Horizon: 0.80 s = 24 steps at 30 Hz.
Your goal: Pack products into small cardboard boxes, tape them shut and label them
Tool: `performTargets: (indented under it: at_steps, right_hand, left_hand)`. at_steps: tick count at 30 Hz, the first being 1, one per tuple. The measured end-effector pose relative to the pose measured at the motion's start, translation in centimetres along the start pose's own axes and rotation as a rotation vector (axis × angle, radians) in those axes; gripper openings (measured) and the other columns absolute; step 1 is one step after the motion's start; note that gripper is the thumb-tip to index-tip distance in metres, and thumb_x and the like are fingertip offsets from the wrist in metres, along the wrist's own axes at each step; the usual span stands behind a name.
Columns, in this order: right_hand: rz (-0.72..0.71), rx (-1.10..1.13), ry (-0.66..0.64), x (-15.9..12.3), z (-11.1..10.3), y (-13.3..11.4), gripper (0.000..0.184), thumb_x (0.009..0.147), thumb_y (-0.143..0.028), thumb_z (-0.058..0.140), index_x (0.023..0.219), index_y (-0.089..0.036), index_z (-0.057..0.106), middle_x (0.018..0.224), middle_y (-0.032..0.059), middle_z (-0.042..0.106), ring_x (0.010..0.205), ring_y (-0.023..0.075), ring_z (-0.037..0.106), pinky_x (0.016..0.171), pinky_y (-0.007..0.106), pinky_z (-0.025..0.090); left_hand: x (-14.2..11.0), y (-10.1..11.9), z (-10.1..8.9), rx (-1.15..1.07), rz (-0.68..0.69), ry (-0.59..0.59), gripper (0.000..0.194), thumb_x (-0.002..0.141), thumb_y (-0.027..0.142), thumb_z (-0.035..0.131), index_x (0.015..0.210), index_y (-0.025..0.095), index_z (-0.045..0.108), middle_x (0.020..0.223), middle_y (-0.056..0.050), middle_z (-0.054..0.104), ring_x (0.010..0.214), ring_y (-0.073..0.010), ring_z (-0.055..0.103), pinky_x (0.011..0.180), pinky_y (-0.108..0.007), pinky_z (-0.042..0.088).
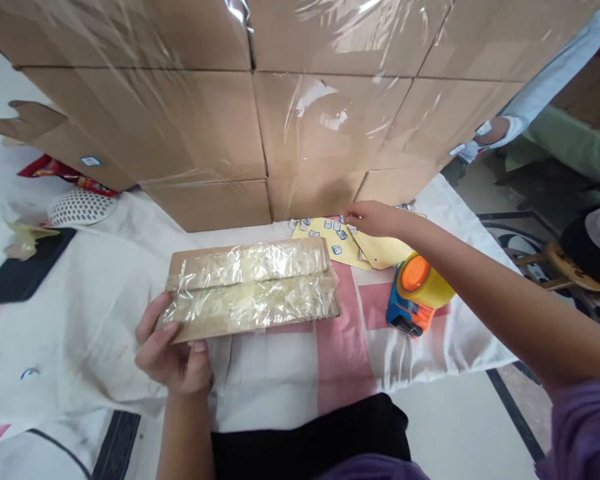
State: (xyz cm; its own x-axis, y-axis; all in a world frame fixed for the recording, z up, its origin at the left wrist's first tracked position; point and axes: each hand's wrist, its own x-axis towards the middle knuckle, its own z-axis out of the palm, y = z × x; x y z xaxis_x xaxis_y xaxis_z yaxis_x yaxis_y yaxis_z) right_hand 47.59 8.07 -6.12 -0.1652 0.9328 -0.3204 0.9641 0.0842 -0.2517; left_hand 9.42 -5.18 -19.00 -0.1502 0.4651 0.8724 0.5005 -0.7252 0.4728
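My left hand point(173, 353) grips the near left corner of a flat cardboard box point(255, 288), thumb on one side and fingers on the other. Shiny clear tape runs across the box's upper face, over a seam. Farther back, my right hand point(373, 219) reaches over yellow sheets point(320, 233) dotted with small blue-and-white stickers. Its fingers are drawn together at the sheets; whatever they pinch is too small to make out. Below my right forearm lies an orange, blue and yellow tape dispenser point(415, 293), apart from both hands.
A stack of cardboard boxes point(190, 127) wrapped in clear film rises behind the cloth-covered table point(290, 373). At left are a white perforated basket point(83, 207), a red packet point(65, 172) and a black flat object point(25, 263). Another person's sleeved arm point(545, 87) shows at right, above a wooden stool point(565, 267).
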Motion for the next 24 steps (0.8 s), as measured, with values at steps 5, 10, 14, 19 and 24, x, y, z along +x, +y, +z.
performTargets:
  at_steps: [5, 10, 14, 19, 24]
  right_hand:
    - [0.093, -0.131, -0.026, 1.9, 0.6, 1.4, 0.022, 0.095, -0.014, 0.049, 0.1, -0.012, 0.071, 0.106, 0.0133, 0.075, 0.09, 0.0212, 0.067, 0.069, 0.025, 0.044]
    - [0.144, -0.215, -0.031, 2.8, 1.1, 1.2, 0.025, 0.096, -0.017, 0.055, 0.113, -0.012, 0.071, 0.119, 0.0155, 0.074, 0.104, 0.0251, 0.069, 0.077, 0.027, 0.049]
    - [0.181, -0.311, -0.009, 3.5, 2.3, 0.7, 0.033, 0.096, -0.027, 0.061, 0.125, -0.011, 0.068, 0.133, 0.0217, 0.067, 0.121, 0.0333, 0.064, 0.09, 0.037, 0.052]
    - [0.185, -0.335, 0.02, 3.7, 3.8, 0.2, 0.03, 0.101, -0.033, 0.06, 0.124, -0.014, 0.066, 0.127, 0.0141, 0.069, 0.117, 0.0274, 0.066, 0.098, 0.047, 0.054]
    - [0.155, -0.224, 0.106, 3.4, 3.7, 0.2, 0.02, 0.1, -0.026, 0.061, 0.11, -0.012, 0.071, 0.116, 0.0141, 0.073, 0.108, 0.0263, 0.068, 0.092, 0.042, 0.054]
  left_hand:
    - [-0.3, 0.0, -0.1, -0.044, -0.016, -0.019, 0.054, 0.076, 0.021, 0.067, 0.128, 0.028, 0.055, 0.15, -0.011, 0.056, 0.139, -0.0325, 0.052, 0.113, -0.059, 0.042]
    - [-0.4, 0.0, -0.5, -0.053, -0.044, -0.071, 0.052, 0.082, 0.021, 0.067, 0.132, 0.032, 0.053, 0.154, -0.009, 0.052, 0.142, -0.0305, 0.049, 0.114, -0.057, 0.041]
    - [-0.5, 0.1, -0.6, -0.051, -0.065, -0.097, 0.049, 0.085, 0.024, 0.068, 0.132, 0.03, 0.052, 0.154, -0.011, 0.051, 0.143, -0.031, 0.048, 0.115, -0.057, 0.04]
    - [-0.4, 0.4, -0.4, -0.044, -0.049, -0.097, 0.049, 0.087, 0.021, 0.066, 0.134, 0.028, 0.051, 0.154, -0.012, 0.05, 0.145, -0.0317, 0.047, 0.116, -0.057, 0.04]
    - [-0.4, 0.4, -0.6, -0.063, -0.046, -0.11, 0.052, 0.086, 0.016, 0.065, 0.135, 0.027, 0.052, 0.156, -0.012, 0.05, 0.145, -0.0301, 0.047, 0.117, -0.055, 0.039]
